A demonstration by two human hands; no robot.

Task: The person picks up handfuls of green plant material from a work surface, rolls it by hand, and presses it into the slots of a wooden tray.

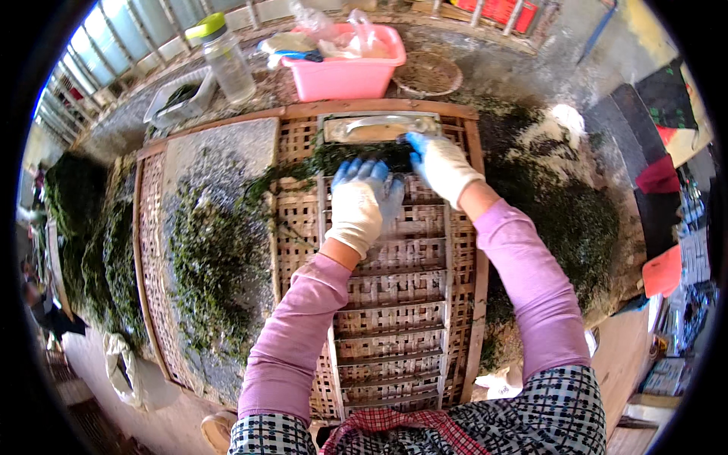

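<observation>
A ladder-like metal frame [446, 262] with narrow compartments lies on a woven bamboo tray [469, 303] with a wooden rim. Dark green, seaweed-like strands [334, 157] fill a compartment near its far end. My left hand [360, 205], in a white glove with blue fingers, reaches to the strands' near edge, fingers outstretched. My right hand [444, 167], gloved alike, touches their right end, with thumb and forefinger apart; its other fingers are partly hidden. Just beyond both hands, a flat block with a metal handle [379, 121] sits across the frame's far end.
Left of the frame, a grey board [220, 148] carries a loose green heap [216, 250]. More green material [572, 235] lies at right and dark piles [80, 197] at far left. Behind stand a pink basin [341, 76], a clear bottle [230, 68], a white container [182, 95] and a round basket [428, 73].
</observation>
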